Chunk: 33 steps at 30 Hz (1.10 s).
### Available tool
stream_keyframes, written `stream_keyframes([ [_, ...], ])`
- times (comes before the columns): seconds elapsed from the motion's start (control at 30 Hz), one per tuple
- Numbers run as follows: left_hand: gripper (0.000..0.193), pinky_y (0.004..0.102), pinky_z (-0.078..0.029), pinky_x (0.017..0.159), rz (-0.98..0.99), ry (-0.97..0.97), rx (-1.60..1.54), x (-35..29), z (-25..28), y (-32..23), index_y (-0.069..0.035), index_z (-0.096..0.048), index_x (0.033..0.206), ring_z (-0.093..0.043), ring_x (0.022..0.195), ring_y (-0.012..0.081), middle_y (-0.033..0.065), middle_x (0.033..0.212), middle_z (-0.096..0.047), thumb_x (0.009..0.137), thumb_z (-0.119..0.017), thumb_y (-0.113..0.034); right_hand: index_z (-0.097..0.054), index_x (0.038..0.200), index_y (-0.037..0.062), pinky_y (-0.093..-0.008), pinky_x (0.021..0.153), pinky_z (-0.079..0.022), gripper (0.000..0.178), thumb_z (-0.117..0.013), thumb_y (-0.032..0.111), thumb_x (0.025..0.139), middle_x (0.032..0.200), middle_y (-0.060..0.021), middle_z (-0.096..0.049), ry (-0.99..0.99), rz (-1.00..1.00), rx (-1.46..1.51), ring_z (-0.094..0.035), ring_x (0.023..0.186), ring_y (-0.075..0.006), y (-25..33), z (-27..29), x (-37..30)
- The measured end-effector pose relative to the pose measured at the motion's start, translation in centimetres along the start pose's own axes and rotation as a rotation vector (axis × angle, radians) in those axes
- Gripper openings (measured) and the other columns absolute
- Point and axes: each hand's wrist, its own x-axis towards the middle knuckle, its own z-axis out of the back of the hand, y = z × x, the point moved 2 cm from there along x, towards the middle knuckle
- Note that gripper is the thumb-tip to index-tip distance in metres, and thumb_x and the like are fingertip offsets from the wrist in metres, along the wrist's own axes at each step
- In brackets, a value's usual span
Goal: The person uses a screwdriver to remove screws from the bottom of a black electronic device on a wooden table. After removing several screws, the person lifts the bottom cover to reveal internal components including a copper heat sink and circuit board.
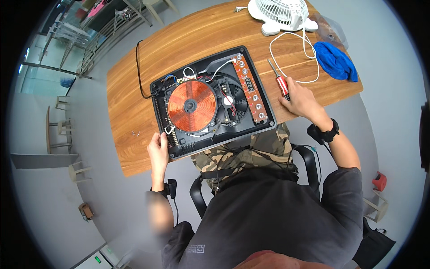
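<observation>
An opened induction cooker in a black housing point(197, 145) lies at the table's front edge, its insides facing up. Inside sit a round copper coil point(179, 105), a black cooling fan point(242, 105) and an orange button board point(247, 83) along the right side. My left hand point(157, 152) grips the housing's near left corner, thumb and fingers at its rim. To the right of the cooker, my right hand point(302, 99) is closed round the handle of a red-and-white striped screwdriver point(281, 82). Its metal shaft points away from me, above the wooden tabletop.
Small screws point(135, 133) lie on the wooden table point(130, 98) at the left. A black power cord point(137, 67) runs behind the cooker. Toward the far right are a white fan point(284, 13) with its looped cable, a blue cloth point(335, 62) and a clear plastic bag point(331, 30).
</observation>
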Motion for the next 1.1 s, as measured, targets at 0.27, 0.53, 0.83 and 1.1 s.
stream_keyframes([
  [0.27,0.036,0.0320,-0.040,0.057,0.015,0.001,0.002,0.1,-0.1,0.8,0.000,-0.051,0.079,-0.043,0.062,0.0097,0.0032,0.063,-0.048,0.108,-0.057,-0.020,-0.061,0.117,-0.0010,-0.0480,0.084,-0.055,0.034,-0.069,0.023,0.095,0.100,-0.0299,-0.070,-0.253,-0.019,0.385,-0.070,0.097,-0.0455,-2.6,2.4,-0.1],
  [0.53,0.038,0.0316,-0.036,0.056,0.008,0.004,0.056,0.6,0.0,0.9,0.001,-0.047,0.079,-0.037,0.065,0.0092,0.0000,0.065,-0.043,0.109,-0.058,-0.021,-0.070,0.114,0.0043,-0.0262,0.075,-0.051,0.033,-0.079,0.030,0.095,0.096,-0.0055,-0.072,-0.433,0.076,0.418,-0.063,0.083,-0.0111,-2.5,11.6,-2.1],
  [0.83,0.029,0.0285,-0.040,0.057,-0.089,-0.176,0.147,0.9,1.9,-2.1,0.001,-0.062,0.086,-0.042,0.062,0.0078,0.0004,0.064,-0.049,0.104,-0.066,-0.021,-0.063,0.109,0.0016,-0.0199,0.069,-0.045,0.020,-0.073,0.011,0.095,0.089,0.0014,-0.063,-0.443,0.212,0.709,-0.057,0.081,-0.0038,1.7,13.9,-3.1],
  [1.1,0.008,0.0206,-0.033,0.057,-0.343,0.085,-0.101,-0.2,1.4,-13.1,-0.002,-0.070,0.097,-0.038,0.063,0.0021,-0.0071,0.070,-0.049,0.097,-0.072,-0.009,-0.065,0.104,0.0064,-0.0257,0.060,-0.053,0.040,-0.091,0.023,0.079,0.079,-0.0021,-0.067,-0.398,0.612,0.630,-0.064,0.065,-0.0114,12.1,12.6,-2.6],
])
